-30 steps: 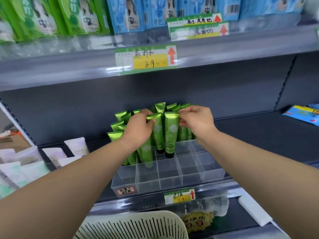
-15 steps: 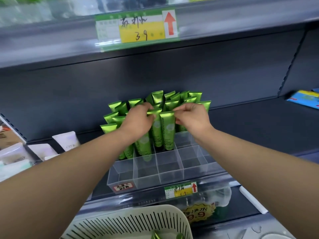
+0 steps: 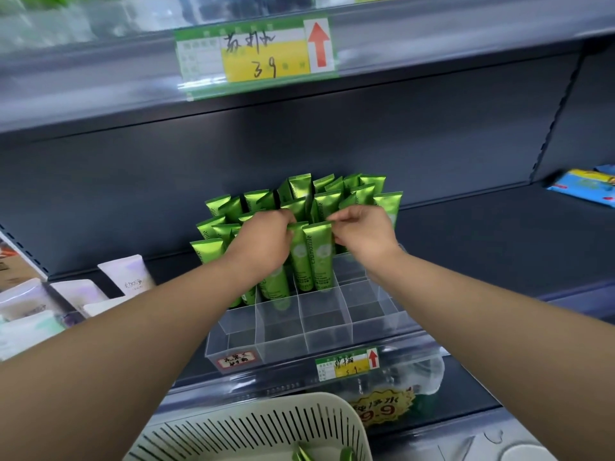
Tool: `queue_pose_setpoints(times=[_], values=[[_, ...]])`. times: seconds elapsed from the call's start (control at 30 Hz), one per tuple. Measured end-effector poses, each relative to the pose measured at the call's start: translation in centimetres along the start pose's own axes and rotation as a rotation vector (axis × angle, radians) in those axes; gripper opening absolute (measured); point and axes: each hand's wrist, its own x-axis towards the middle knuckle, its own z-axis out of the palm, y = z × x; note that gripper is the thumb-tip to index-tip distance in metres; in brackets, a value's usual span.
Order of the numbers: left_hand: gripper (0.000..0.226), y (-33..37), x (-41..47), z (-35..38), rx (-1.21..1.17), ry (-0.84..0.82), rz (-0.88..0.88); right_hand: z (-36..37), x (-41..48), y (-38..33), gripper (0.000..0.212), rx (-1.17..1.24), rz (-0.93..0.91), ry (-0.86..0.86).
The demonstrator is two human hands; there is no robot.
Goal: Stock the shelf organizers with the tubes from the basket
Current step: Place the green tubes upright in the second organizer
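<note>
Right now my left hand [image 3: 266, 242] and right hand [image 3: 364, 234] each pinch the crimped top of one of the green tubes [image 3: 317, 257], mid-frame, standing in the clear organizer [image 3: 299, 322]. Risk: bumping packed neighbours = row topples fwd. More left in the basket [image 3: 253, 427], bottom of frame.

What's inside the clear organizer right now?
Green tubes stand upright in the rear compartments of the clear organizer; the front row looks empty. The left hand and right hand cover some middle cells, so their contents cannot be seen.
</note>
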Motion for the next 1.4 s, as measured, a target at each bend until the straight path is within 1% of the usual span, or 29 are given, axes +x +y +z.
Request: queue_pose_setpoints(times=[0.23, 0.33, 0.47, 0.6, 0.77, 1.0, 1.17, 1.4], values=[[0.032, 0.7, -0.8, -0.9, -0.036, 0.020, 0.033, -0.5, -0.5, -0.6, 0.019, -0.040, -0.026, -0.014], [0.034, 1.2, -1.3, -1.6, -0.017, 0.023, 0.061, -0.5, -1.0, -1.1, 0.018, -0.091, -0.069, -0.021], [0.039, 1.4, -2.3, -2.7, 0.087, 0.034, 0.078, -0.5, -1.8, -2.1, 0.030, -0.322, -0.150, -0.050], [0.044, 1.0, -3.8, -3.6, 0.187, 0.008, 0.055, 0.0, -3.0, -2.7, 0.047, -0.517, -0.189, -0.158], [0.055, 0.5, -5.9, -4.9, 0.233, -0.006, 0.082, 0.6, -5.5, -3.6, 0.056, -0.681, -0.304, -0.207], [0.062, -0.3, -10.5, -6.7, 0.348, 0.018, 0.125, 1.4, -10.1, -4.7, 0.066, -0.908, -0.409, -0.293], [0.070, -1.1, -14.5, -7.6, 0.360, 0.011, 0.080, 1.9, -13.3, -5.3, 0.069, -0.950, -0.415, -0.320], [0.073, -1.6, -19.2, -8.6, 0.341, 0.003, 0.053, 2.7, -17.6, -5.4, 0.075, -0.962, -0.455, -0.352]])
